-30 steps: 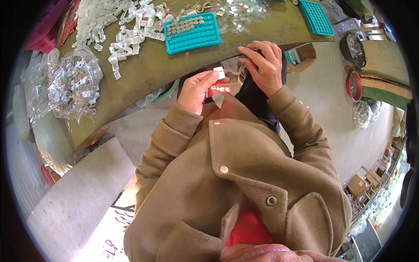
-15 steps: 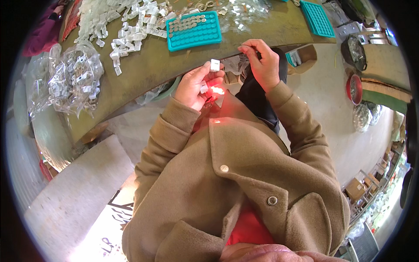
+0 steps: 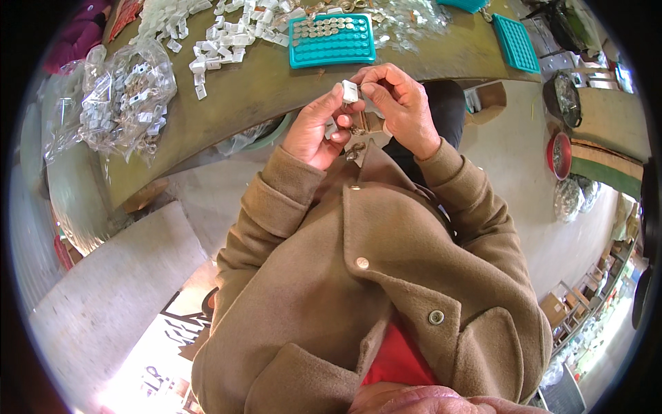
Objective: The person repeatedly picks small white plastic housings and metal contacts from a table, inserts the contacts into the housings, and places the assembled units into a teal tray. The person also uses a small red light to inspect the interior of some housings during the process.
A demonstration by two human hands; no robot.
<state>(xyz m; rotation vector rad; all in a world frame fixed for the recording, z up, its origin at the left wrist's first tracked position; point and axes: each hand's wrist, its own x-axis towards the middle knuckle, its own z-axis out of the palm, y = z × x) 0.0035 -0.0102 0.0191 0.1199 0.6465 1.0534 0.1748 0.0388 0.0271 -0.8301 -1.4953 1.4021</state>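
My left hand [image 3: 310, 134] pinches a small white plastic case [image 3: 350, 92] between thumb and fingertips, just in front of the table edge. A second white piece [image 3: 331, 127] rests in the same hand's curled fingers. Thin coiled wire [image 3: 356, 148] hangs below them. Thumb and forefinger of my right hand [image 3: 407, 110] are pressed together against the right side of the case; whatever they pinch is too small to make out. Beyond the hands, a teal tray [image 3: 331, 51] of round pockets holds several silver discs like coin cells in its far rows.
White cases [image 3: 231, 43] lie heaped on the table [image 3: 227, 103], left of the tray. A clear bag [image 3: 127, 100] of similar pieces sits at the left edge. Another teal tray [image 3: 517, 43] stands far right. A purple sleeve [image 3: 79, 34] shows far left. A cardboard box [image 3: 491, 102] is below the table.
My right hand has moved left to the white case. The red glow in my left palm is gone. The view has shifted slightly.
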